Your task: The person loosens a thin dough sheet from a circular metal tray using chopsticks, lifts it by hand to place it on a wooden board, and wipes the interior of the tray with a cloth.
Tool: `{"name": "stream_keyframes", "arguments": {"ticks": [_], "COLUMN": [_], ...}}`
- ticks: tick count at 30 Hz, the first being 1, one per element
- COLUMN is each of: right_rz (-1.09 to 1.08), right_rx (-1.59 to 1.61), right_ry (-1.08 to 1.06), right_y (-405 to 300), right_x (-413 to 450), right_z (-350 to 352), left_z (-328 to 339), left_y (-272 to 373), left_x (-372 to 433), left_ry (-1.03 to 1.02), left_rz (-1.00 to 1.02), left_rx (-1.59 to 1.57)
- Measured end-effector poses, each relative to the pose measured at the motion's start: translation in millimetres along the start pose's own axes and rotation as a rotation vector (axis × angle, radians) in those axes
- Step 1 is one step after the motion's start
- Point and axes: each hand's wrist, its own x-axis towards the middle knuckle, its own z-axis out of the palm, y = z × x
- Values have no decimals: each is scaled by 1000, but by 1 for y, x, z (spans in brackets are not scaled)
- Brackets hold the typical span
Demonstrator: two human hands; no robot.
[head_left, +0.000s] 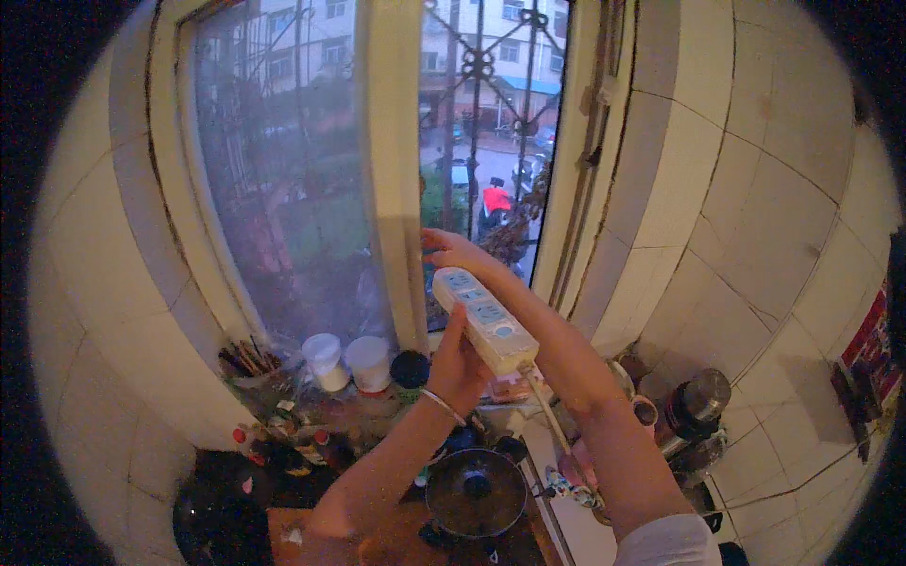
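Observation:
My left hand [459,357] grips a white power strip [487,318] with light blue sockets, the thumb lying along its side. The strip is tilted, and its cord [555,417] runs down from the lower end between my forearms. My right hand [453,249] reaches past the strip to the window sash [398,212], fingers pointing left and slightly apart. Its fingertips meet the sash's right edge in the picture; whether they press on it I cannot tell. Beyond the gap right of the sash stands a metal window grille [478,141]. A white band circles my left wrist.
Below my arms a glass-lidded pot [476,488] sits on the stove. Two white tubs [368,362] and a dark-lidded jar [410,369] line the sill. Several bottles [333,449] stand at left, a thermos [701,400] at right. A cable [786,488] crosses the right tiled wall.

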Motion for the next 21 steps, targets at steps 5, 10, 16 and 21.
{"name": "stream_keyframes", "arguments": {"ticks": [5, 10, 16, 21], "right_rz": [-118, -76, -76, 46], "right_rx": [-674, -1261, -1115, -986], "right_ry": [818, 1065, 897, 1001], "right_y": [-52, -67, -79, -79], "right_x": [-22, -54, -55, -32], "right_z": [-126, -241, -245, -253], "left_z": [14, 52, 94, 116], "left_y": [-11, -18, -28, -39], "left_x": [23, 68, 140, 167], "left_ry": [-46, -160, -168, -215], "left_rz": [-63, -107, -48, 1], "left_rx": [99, 193, 159, 106]}}
